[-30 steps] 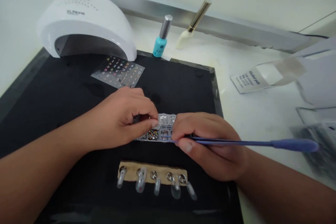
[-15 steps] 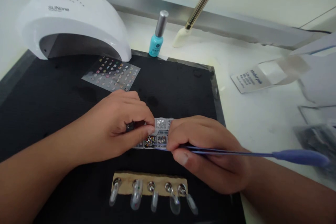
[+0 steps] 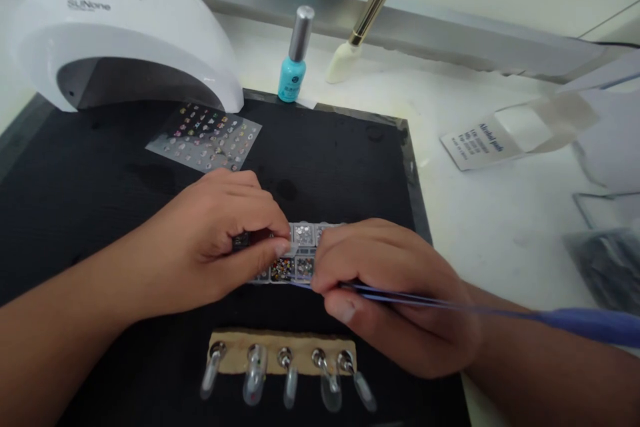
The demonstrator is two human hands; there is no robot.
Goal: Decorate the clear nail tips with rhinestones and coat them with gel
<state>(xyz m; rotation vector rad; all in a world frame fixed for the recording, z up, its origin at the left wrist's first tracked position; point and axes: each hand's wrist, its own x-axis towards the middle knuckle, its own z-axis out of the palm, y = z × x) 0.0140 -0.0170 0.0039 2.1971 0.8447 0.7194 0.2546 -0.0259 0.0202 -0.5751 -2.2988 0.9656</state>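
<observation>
A clear compartment case of rhinestones (image 3: 304, 235) lies on the black mat, with multicoloured stones in one front compartment. My left hand (image 3: 240, 233) reaches over its left part, thumb and forefinger pinched on a small clear lid (image 3: 293, 250) of the case. My right hand (image 3: 385, 293) is closed around purple tweezers (image 3: 415, 299). Their thin tips lie at the front edge of the case, by the multicoloured stones, and their thick purple end sticks out to the right, blurred. Both hands cover parts of the case.
In front is a tan strip (image 3: 235, 363) with several clear nail tips on metal stands. Behind are a sticker sheet (image 3: 210, 140), a white nail lamp (image 3: 130, 20), a blue polish bottle (image 3: 293, 77) and a cream bottle (image 3: 345, 61). An alcohol pads box (image 3: 475, 147) lies right.
The whole view has shifted slightly. The thick end of the tweezers has swung lower and further right; the left hand keeps its pinch at the case.
</observation>
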